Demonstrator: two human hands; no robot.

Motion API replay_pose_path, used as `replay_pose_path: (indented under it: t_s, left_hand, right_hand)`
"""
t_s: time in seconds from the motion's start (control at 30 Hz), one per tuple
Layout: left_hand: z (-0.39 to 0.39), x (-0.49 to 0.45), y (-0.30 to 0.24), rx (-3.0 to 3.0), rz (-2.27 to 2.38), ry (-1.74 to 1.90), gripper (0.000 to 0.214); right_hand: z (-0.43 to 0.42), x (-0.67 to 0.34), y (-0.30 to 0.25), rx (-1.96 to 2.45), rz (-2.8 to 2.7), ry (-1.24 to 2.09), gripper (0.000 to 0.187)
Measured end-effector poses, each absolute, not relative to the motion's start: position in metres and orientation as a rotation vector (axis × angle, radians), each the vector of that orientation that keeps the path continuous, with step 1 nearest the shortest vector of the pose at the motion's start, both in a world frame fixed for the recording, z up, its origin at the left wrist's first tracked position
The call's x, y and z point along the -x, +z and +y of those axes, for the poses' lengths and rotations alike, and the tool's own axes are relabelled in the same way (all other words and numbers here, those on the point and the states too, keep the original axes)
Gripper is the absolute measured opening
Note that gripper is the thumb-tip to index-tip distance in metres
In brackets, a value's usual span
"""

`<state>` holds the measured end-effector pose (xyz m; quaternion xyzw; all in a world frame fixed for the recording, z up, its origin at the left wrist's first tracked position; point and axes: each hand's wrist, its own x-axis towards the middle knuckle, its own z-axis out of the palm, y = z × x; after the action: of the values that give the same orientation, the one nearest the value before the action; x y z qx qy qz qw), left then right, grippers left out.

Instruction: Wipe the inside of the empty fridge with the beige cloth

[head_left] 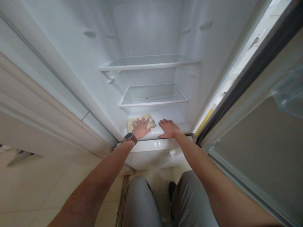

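I look down into an open, bare white fridge. My left hand [141, 127], with a watch on its wrist, lies flat with spread fingers on a folded beige cloth [131, 123] that rests on the lowest fridge surface [180, 121]. My right hand [168, 128] lies flat beside it, fingers stretched out, pressed on the front of that same surface. It holds nothing. Both arms reach forward from below.
Two glass shelves [151, 64] [153, 101] sit above the hands. The open fridge door [258, 132] stands at the right, with a clear door bin [290, 94]. A white drawer front [153, 153] is below the hands. Beige cabinets at left, tiled floor, my grey-trousered knees below.
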<state>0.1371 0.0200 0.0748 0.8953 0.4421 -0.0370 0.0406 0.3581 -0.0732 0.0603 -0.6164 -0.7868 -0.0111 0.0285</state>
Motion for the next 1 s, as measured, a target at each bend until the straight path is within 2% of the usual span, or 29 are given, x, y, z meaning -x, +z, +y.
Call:
replay_pose_path:
  t_s: [0.17, 0.33, 0.57, 0.8, 1.0]
  left_hand:
    - [0.025, -0.099, 0.087, -2.671, 1.129, -0.314, 0.075]
    - [0.021, -0.077, 0.082, -2.691, 1.115, -0.224, 0.072]
    - [0.032, -0.098, 0.089, -2.558, 1.212, -0.249, 0.081]
    - [0.072, -0.123, 0.092, -2.518, 1.290, -0.352, 0.084]
    - [0.116, -0.151, 0.086, -2.512, 1.388, -0.266, 0.086]
  right_hand:
    - [-0.073, -0.358, 0.060, 1.920, -2.439, -0.028, 0.091]
    - [-0.071, -0.358, 0.060, 1.956, -2.473, -0.081, 0.090]
    - [-0.066, -0.363, 0.068, 1.836, -2.656, -0.115, 0.085]
    - [-0.068, -0.362, 0.072, 1.876, -2.607, -0.063, 0.088]
    - [-0.068, -0.361, 0.074, 1.906, -2.570, -0.037, 0.092]
